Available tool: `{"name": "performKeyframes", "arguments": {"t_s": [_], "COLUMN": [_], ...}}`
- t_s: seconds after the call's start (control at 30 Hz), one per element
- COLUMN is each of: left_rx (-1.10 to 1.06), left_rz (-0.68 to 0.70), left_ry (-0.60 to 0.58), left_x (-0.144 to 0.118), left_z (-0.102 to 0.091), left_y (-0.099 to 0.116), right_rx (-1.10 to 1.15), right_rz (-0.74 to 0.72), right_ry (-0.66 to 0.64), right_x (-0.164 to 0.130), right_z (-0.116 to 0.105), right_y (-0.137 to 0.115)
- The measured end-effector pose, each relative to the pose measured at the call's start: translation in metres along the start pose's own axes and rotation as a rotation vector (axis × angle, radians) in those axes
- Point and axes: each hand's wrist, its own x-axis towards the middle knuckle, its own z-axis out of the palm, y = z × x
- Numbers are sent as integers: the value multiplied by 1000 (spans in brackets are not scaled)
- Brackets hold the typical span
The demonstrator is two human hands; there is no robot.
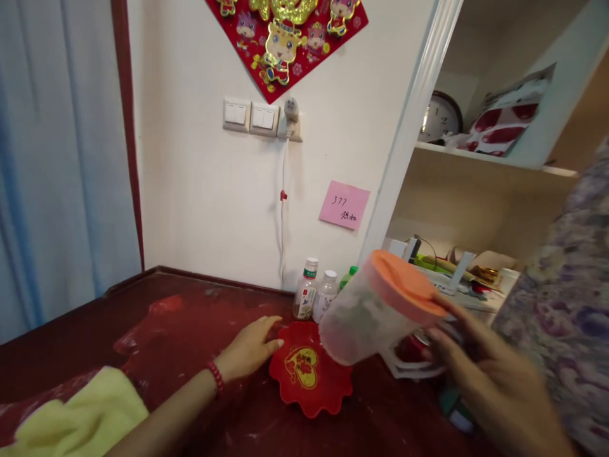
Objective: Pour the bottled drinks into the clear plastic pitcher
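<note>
Surface (238, 428), dark red: is carrying the working items, its far edge running along a pale wall (204, 209). Shelving (410, 130), white-edged: is standing at right, holding a clock and mixed goods. Cloth (95, 412), yellow: is lying crumpled at near left, presumably set there out of the hands' way. Pitcher (354, 317), translucent, orange lid (404, 289): is leaning well off upright, base toward the left, lid toward the right hand (495, 374), overlapping the plate's upper right edge in view; whether they are touching, cannot tell. It is likely being held from the lid end because the handle is sitting on that side. Contents: showing only as a dim greenish blur. Plate (333, 390), red, scalloped, heart emblem: is lying flat between the hands, within easy reach of both. Bottles (304, 295), small: are standing upright by the wall, probably for steadiness. Bracelet (216, 379), red beads: is circling the left wrist. Grip, right: is closing narrowly on the pitcher near lid and handle, exact hold blurred. Grip, left hand (252, 350): is holding nothing, thumb and fingers moderately spread, thumb at the plate's left rim; contact, cannot tell.
</note>
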Motion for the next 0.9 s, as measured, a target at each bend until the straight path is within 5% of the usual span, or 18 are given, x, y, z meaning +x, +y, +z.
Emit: {"name": "performKeyframes", "arguments": {"t_s": [0.13, 0.27, 0.67, 0.9], "left_rx": [-59, -110, -248, -154], "left_rz": [-12, 10, 173, 241], "left_ry": [74, 142, 235, 31], "left_x": [4, 4, -3, 18], "left_z": [-6, -13, -35, -55], "left_y": [1, 12, 67, 98], "right_rx": [75, 73, 117, 47], "right_rz": [-42, -120, 146, 118], "right_ry": [-167, -246, -301, -413], "right_x": [-11, -23, -27, -28], "right_z": [54, 84, 107, 114], "right_y": [-6, -4, -6, -6]}}
